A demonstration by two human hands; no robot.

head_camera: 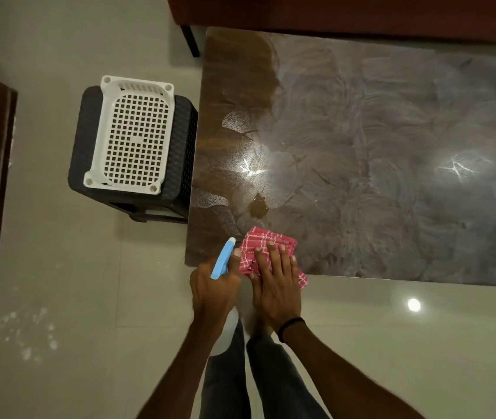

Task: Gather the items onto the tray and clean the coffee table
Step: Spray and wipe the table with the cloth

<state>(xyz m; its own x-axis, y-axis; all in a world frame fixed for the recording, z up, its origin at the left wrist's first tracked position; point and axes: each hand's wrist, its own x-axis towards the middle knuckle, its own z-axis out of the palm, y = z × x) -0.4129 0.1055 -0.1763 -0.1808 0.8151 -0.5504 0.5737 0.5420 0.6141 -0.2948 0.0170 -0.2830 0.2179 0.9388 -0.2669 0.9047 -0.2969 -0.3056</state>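
At the coffee table's (pixel 361 146) near-left corner, the right hand (pixel 275 276) lies flat on a red checked cloth (pixel 259 240) overhanging the edge. The left hand (pixel 213 291) grips a spray bottle (pixel 222 258) beside it. Left of the table, a white tray (pixel 97 146) tops a stool (pixel 85 140). The glossy tabletop is smeared.

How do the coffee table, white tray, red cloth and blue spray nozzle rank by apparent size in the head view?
1. coffee table
2. white tray
3. red cloth, partly hidden under the right hand
4. blue spray nozzle
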